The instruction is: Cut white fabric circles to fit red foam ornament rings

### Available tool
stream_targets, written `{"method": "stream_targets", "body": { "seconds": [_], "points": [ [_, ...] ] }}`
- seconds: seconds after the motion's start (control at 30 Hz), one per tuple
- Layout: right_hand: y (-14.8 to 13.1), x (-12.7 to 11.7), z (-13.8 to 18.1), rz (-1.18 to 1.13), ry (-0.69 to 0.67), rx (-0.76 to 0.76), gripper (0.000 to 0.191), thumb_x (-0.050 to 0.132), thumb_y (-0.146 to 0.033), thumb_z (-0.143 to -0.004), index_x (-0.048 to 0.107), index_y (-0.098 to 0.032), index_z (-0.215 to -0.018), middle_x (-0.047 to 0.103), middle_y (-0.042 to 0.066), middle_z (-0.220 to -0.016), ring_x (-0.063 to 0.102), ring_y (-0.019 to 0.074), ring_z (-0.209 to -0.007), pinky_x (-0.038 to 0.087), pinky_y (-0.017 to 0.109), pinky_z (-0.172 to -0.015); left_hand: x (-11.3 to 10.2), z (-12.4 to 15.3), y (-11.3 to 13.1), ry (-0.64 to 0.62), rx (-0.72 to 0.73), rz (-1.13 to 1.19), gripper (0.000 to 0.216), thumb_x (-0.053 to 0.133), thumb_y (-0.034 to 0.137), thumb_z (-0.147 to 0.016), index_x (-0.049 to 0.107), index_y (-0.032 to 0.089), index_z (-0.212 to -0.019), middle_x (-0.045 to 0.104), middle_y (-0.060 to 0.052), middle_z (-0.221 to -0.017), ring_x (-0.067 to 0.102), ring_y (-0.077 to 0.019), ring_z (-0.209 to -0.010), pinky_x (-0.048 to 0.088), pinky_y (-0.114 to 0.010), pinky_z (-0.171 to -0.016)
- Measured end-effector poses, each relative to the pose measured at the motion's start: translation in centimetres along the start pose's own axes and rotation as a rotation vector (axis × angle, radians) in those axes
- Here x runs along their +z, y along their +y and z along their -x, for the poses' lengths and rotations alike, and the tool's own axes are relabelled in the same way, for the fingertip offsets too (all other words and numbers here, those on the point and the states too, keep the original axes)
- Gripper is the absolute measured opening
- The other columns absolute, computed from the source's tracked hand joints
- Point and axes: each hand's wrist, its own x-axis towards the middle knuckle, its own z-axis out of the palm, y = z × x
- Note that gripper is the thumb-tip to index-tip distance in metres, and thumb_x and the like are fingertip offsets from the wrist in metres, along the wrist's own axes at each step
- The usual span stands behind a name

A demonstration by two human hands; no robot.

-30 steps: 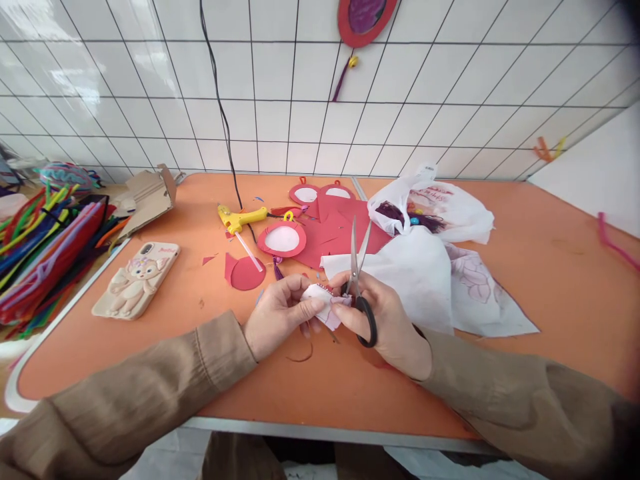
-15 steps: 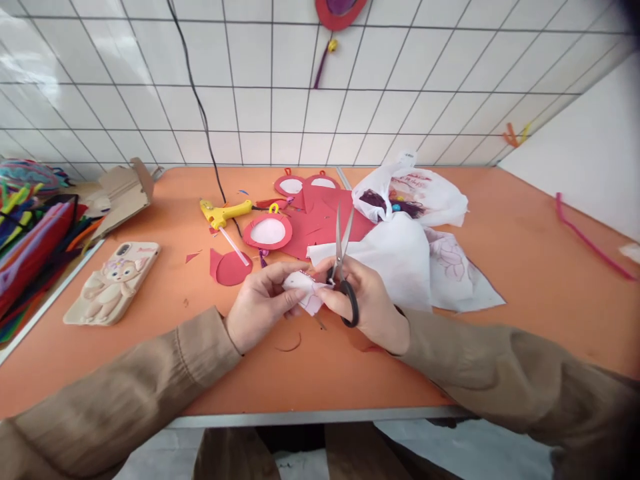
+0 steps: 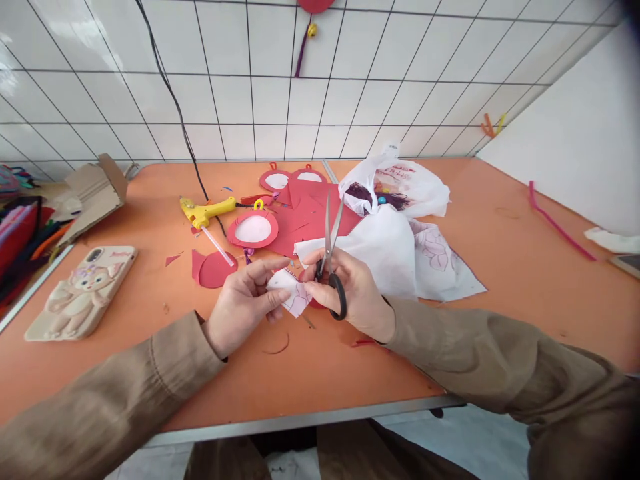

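Note:
My left hand (image 3: pixel 239 308) pinches a small white fabric piece (image 3: pixel 290 291) with a pink print, held just above the orange table (image 3: pixel 150 307). My right hand (image 3: pixel 356 293) is closed round black-handled scissors (image 3: pixel 331 257), whose blades point up and away and stand slightly apart. Both hands meet at the fabric piece in the middle of the table. A larger sheet of white fabric (image 3: pixel 385 253) lies just behind my right hand.
A yellow glue gun (image 3: pixel 203 211) with a black cord, red foam circles (image 3: pixel 253 229) and red scraps lie behind my hands. A phone in a cartoon case (image 3: pixel 80 290) sits left. A white plastic bag (image 3: pixel 400 187) is at the back; pipe cleaners (image 3: pixel 23 233) far left, a pink one (image 3: pixel 560 227) right.
The view has swung right and down, so everything sits further left in the frame. My hands stay together on the fabric piece, with the scissors still upright.

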Motion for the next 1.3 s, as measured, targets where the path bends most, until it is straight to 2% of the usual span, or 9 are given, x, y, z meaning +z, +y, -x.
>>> {"method": "stream_targets", "body": {
  "seconds": [0.13,0.33,0.43,0.57,0.67,0.87,0.97,1.13,1.3],
  "points": [
    [-0.2,0.3,0.1,-0.005,-0.075,0.013,0.020,0.067,-0.019,-0.073,0.054,-0.020,-0.089,0.054,-0.003,-0.072,0.054,0.0112,-0.064,0.047,0.027,-0.060,0.0,0.0,-0.1,-0.044,-0.007,0.031,0.047,0.079,0.024,-0.070,0.064,0.015,-0.114,0.068,0.000,-0.070,0.057,-0.0089,-0.047,0.048,-0.021,-0.043],
    [-0.5,0.4,0.1,0.010,-0.071,0.010,0.018,0.063,-0.014,-0.074,0.053,-0.021,-0.087,0.052,-0.003,-0.070,0.052,0.0109,-0.061,0.044,0.027,-0.059,-0.1,-0.1,0.1,-0.104,-0.059,0.077,0.055,0.081,0.028,-0.069,0.058,0.014,-0.117,0.069,-0.002,-0.077,0.061,-0.0111,-0.051,0.050,-0.023,-0.045],
    [-0.3,0.3,0.1,0.050,-0.047,-0.002,0.018,0.063,-0.013,-0.075,0.055,-0.021,-0.089,0.053,-0.002,-0.072,0.053,0.0114,-0.063,0.045,0.028,-0.060,-0.1,-0.2,0.2,-0.146,-0.104,0.087,0.056,0.083,0.031,-0.067,0.057,0.013,-0.114,0.068,-0.002,-0.074,0.062,-0.0129,-0.055,0.051,-0.024,-0.047],
    [0.1,0.2,0.2,0.155,-0.025,-0.067,0.019,0.063,-0.014,-0.077,0.056,-0.022,-0.093,0.054,-0.002,-0.074,0.054,0.0118,-0.064,0.046,0.028,-0.061,0.1,-0.2,0.2,-0.135,-0.140,0.077,0.042,0.083,0.035,-0.066,0.055,0.015,-0.090,0.069,-0.003,-0.072,0.065,-0.0138,-0.056,0.051,-0.023,-0.049],
    [0.4,0.2,0.2,0.227,-0.011,-0.122,0.021,0.064,-0.015,-0.078,0.056,-0.022,-0.096,0.057,-0.002,-0.077,0.055,0.0116,-0.065,0.048,0.027,-0.061,0.2,-0.1,0.2,-0.134,-0.136,0.057,0.040,0.083,0.037,-0.066,0.054,0.015,-0.081,0.069,-0.003,-0.071,0.066,-0.0148,-0.059,0.051,-0.023,-0.052],
    [0.4,0.2,0.0,0.416,0.015,-0.414,0.021,0.061,-0.010,-0.078,0.059,-0.020,-0.096,0.060,-0.001,-0.077,0.056,0.0114,-0.066,0.049,0.026,-0.064,0.1,0.1,0.2,-0.171,-0.177,-0.040,0.040,0.078,0.046,-0.069,0.068,0.011,-0.085,0.071,-0.007,-0.079,0.067,-0.0183,-0.074,0.054,-0.029,-0.069],
    [0.3,0.1,0.0,0.451,-0.028,-0.515,0.025,0.062,-0.007,-0.078,0.060,-0.021,-0.099,0.062,0.000,-0.081,0.058,0.0114,-0.069,0.050,0.025,-0.063,0.0,0.3,0.3,-0.179,-0.176,-0.050,0.037,0.072,0.049,-0.075,0.071,0.012,-0.083,0.071,-0.008,-0.085,0.067,-0.0215,-0.082,0.055,-0.033,-0.075],
    [0.5,0.0,0.3,0.436,-0.069,-0.553,0.040,0.062,-0.002,-0.077,0.061,-0.022,-0.111,0.063,0.002,-0.090,0.061,0.0122,-0.078,0.051,0.021,-0.062,0.1,0.6,0.5,-0.158,-0.201,0.058,0.041,0.064,0.052,-0.080,0.074,0.013,-0.090,0.072,-0.007,-0.087,0.067,-0.0257,-0.089,0.055,-0.039,-0.082],
    [0.8,0.1,0.4,0.452,-0.055,-0.526,0.050,0.061,-0.004,-0.075,0.057,-0.025,-0.120,0.065,0.002,-0.090,0.063,0.0135,-0.076,0.053,0.027,-0.070,0.3,0.5,0.2,-0.093,-0.252,0.066,0.047,0.069,0.055,-0.074,0.075,0.012,-0.092,0.073,-0.009,-0.084,0.069,-0.0260,-0.086,0.055,-0.041,-0.082]
  ]
}}
